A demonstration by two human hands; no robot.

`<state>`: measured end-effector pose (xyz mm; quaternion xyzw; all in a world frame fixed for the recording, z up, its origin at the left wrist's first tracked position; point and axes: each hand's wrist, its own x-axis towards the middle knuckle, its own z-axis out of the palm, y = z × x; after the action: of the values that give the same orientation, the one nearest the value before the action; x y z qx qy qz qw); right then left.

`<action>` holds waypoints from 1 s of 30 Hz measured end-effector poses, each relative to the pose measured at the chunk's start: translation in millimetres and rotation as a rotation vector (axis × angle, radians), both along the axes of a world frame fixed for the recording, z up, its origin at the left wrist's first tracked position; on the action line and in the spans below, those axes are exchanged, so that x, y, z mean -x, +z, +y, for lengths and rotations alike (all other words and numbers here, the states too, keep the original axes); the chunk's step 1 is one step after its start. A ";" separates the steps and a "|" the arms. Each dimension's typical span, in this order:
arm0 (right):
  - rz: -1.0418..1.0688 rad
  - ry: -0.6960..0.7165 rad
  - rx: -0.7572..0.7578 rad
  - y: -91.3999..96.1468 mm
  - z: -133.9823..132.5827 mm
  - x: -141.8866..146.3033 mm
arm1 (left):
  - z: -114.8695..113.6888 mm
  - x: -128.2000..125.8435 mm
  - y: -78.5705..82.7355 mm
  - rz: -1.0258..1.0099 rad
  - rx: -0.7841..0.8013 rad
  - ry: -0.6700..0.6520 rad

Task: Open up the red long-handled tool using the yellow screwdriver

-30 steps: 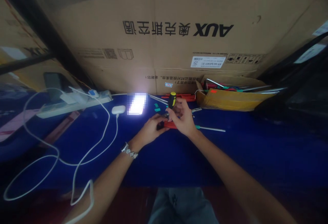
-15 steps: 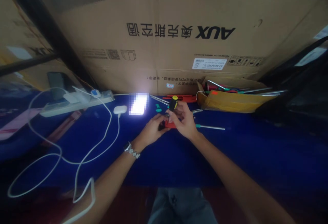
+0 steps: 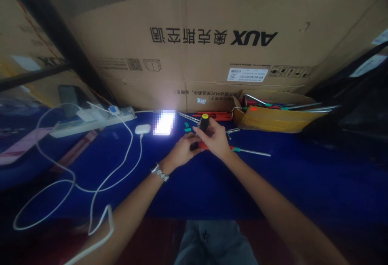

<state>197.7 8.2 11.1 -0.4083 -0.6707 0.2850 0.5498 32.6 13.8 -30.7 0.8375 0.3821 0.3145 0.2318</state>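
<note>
My left hand [image 3: 182, 151] is closed around the black end of a red long-neck lighter [image 3: 203, 146], which lies nearly level above the blue tabletop. Its silver tube, with a green collar, points right past my other hand. In my right hand [image 3: 217, 137] is a screwdriver [image 3: 205, 121] with a black and yellow handle, held upright over the lighter's red body. Fingers hide the screwdriver's tip, so contact cannot be made out. Small green pieces [image 3: 187, 127] lie just beyond my left fingers. A small metal part [image 3: 233, 130] sits behind my right hand.
Behind the hands, a cardboard box [image 3: 273, 117] holds several silver-tubed tools, beside a red tool [image 3: 216, 115]. At left are a glowing phone [image 3: 164, 123], a white case [image 3: 142, 129], a power strip [image 3: 91, 122] and looping white cable [image 3: 131, 143]. A large carton [image 3: 194, 71] stands at the back.
The lighter has shifted slightly right, its tube tip now a little lower. The screwdriver handle and my right hand have moved slightly left. Both hands keep their holds.
</note>
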 end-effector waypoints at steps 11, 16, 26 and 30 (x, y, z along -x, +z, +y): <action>0.184 0.026 0.133 0.1 17.4 -19.8 | 21.4 -13.8 3.1 -0.035 -0.002 -0.104; 0.165 0.156 0.188 2.7 20.7 -32.0 | 18.8 -13.1 -2.1 -0.054 -0.044 -0.100; -0.025 0.296 0.182 2.1 17.3 -33.2 | 17.7 -13.4 1.2 -0.039 -0.038 -0.103; 0.003 0.284 0.174 -2.4 16.0 -33.2 | 17.3 -13.4 2.1 -0.041 -0.038 -0.109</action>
<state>230.9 24.3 8.7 -0.3553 -0.6936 0.4173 0.4674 45.9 31.1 -28.5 0.8547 0.3251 0.3257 0.2404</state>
